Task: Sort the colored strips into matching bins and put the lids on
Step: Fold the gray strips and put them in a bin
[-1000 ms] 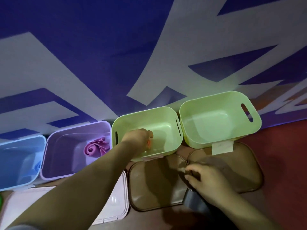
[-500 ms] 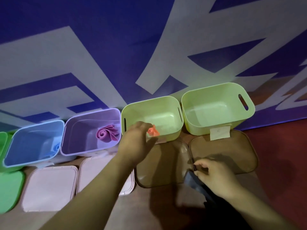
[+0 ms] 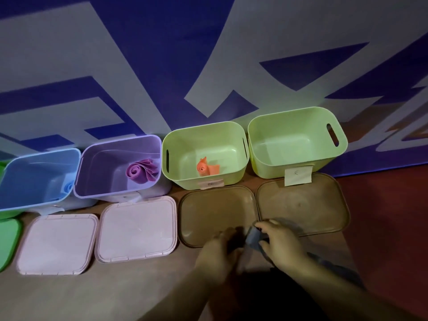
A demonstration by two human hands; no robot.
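Gripping a grey strip (image 3: 253, 237) — right hand (image 3: 283, 245) fingers; left hand (image 3: 217, 253) blurred, grip untellable — labels (image 3: 298, 175) illegible.

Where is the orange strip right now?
In the head view, the orange strip lies rolled on the floor of the left light-green bin, between the purple bin on its left and the empty light-green bin on its right.

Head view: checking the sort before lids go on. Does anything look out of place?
The orange strip lies in a light green bin, not a matching colour; its front label is unreadable. The purple strip matches its purple bin.
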